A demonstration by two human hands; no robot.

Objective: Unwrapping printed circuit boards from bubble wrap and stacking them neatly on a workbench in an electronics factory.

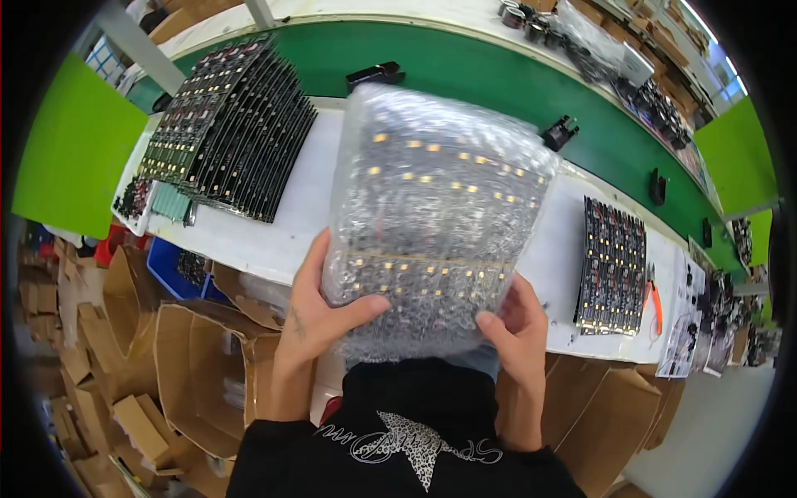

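A bubble-wrapped pack of circuit boards (432,224) is held up in front of me, over the near edge of the white table. Rows of small yellow squares show through the clear wrap. My left hand (324,307) grips its lower left side, thumb on the front. My right hand (515,324) grips the lower right side, also with the thumb on the front; the other fingers are partly behind the pack. On the table's left stands a tall stack of black circuit boards (232,124). A smaller stack of circuit boards (612,266) lies to the right.
Orange-handled cutters (656,307) lie beside the right stack. Behind the table runs a green conveyor belt (465,75) carrying several black parts. A white tray of small components (133,203) sits at the left. Below are a blue bin (170,270) and an open cardboard box (199,365).
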